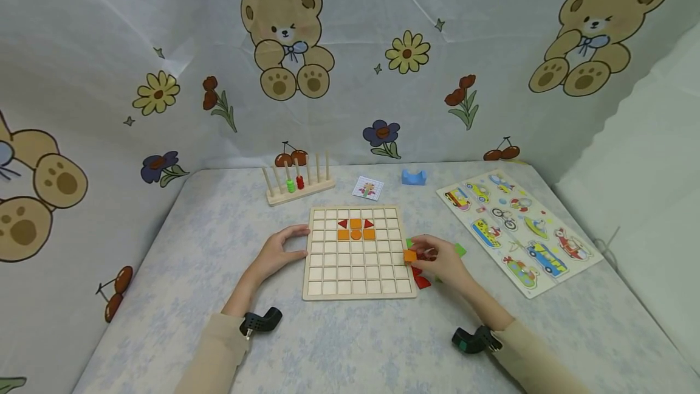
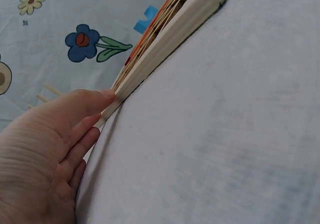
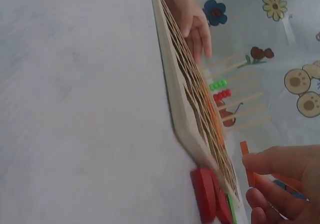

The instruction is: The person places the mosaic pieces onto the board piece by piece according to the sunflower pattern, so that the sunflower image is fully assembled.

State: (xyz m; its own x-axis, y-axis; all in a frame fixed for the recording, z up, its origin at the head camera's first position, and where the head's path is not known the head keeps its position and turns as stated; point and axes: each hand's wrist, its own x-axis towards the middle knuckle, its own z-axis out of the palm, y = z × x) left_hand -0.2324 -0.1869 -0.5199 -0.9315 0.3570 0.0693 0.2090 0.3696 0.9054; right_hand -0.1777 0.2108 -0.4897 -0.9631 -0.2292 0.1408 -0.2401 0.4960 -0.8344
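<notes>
Board (image 1: 358, 273) is set on the table (image 1: 350, 345) between the two hands. Its left edge is touched by the left hand (image 1: 279, 254), whose thumb and forefinger are held wide apart. At its right edge, an orange tile (image 1: 409, 256) is pinched between the thumb and fingertips of the right hand (image 1: 445, 260). In the board's far half, an orange square (image 1: 355, 224) is flanked by two red triangles (image 1: 343, 224); in the next row nearer, an orange circle (image 1: 356, 235) is flanked by two more squares. Red pieces (image 1: 421, 281) and green pieces (image 1: 460, 250) are partly covered by the right hand. Beyond the board, a peg stand (image 1: 322, 186), a card (image 1: 368, 188) and a blue block (image 1: 413, 177) are lined up left to right. Green beads (image 1: 290, 186) and red beads (image 1: 299, 182) are threaded on separate pegs. To the right, a puzzle (image 1: 499, 254) is laid at a slant.
</notes>
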